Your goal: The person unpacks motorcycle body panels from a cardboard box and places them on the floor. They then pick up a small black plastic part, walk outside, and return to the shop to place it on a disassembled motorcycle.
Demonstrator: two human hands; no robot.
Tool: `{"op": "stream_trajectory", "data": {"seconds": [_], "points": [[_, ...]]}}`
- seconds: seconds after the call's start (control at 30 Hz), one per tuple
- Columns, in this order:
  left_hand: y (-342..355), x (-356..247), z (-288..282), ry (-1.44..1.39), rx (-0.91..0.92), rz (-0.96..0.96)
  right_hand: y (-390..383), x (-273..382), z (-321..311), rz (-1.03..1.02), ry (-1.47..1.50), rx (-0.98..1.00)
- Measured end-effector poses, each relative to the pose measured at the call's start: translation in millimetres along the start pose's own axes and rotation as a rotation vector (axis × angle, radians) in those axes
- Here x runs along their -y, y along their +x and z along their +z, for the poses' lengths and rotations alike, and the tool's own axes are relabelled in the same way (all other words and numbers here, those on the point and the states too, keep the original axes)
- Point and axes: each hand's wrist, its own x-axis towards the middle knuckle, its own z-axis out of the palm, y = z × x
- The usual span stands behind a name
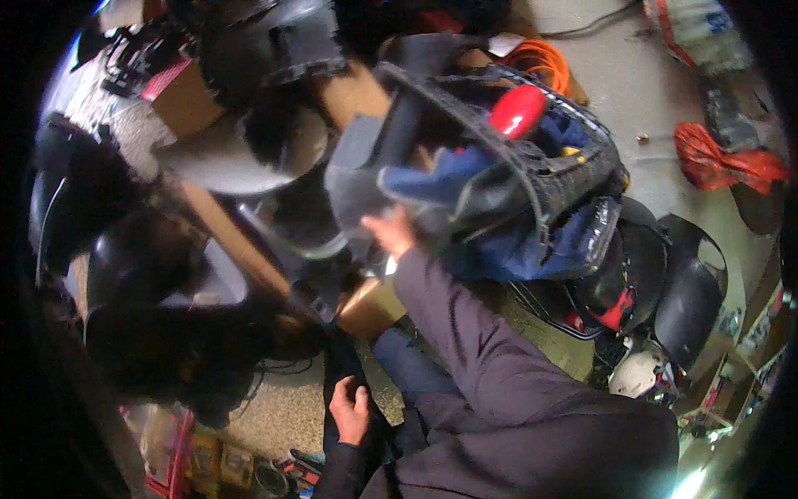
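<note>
My right hand, slightly blurred, reaches forward with fingers apart to a grey flat piece and the blue cloth beside it; I cannot tell whether it touches them. These lie with a black framed item and a red oval object in a heap at upper centre. My left hand is low, by my dark trouser leg, its fingers loosely curled in with nothing visible in them. A small cardboard box sits between my hands and the heap.
Black plastic panels crowd the left, with cardboard boxes behind. An orange coiled cable lies at the back. A red plastic bag is at right, above a black scooter-like body and white helmet. Packages lie bottom left.
</note>
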Motion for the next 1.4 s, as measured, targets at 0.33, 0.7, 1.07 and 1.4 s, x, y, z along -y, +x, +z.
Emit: {"op": "stream_trajectory", "data": {"seconds": [0.33, 0.7, 1.07, 1.4], "points": [[0, 4, -2, 0.160, -0.020, 0.023, -21, 74, 0, 0.046, 0.181, 0.177], [-6, -7, 15, 0.062, -0.028, 0.046, -67, 188, -65, -0.162, -0.064, 0.240], [-8, -3, 2, 0.035, -0.039, 0.021, -54, 315, -115, -0.287, -0.045, 0.124], [-3, 5, -3, 0.033, -0.045, 0.006, -3, 364, -224, -0.495, 0.208, 0.711]]}}
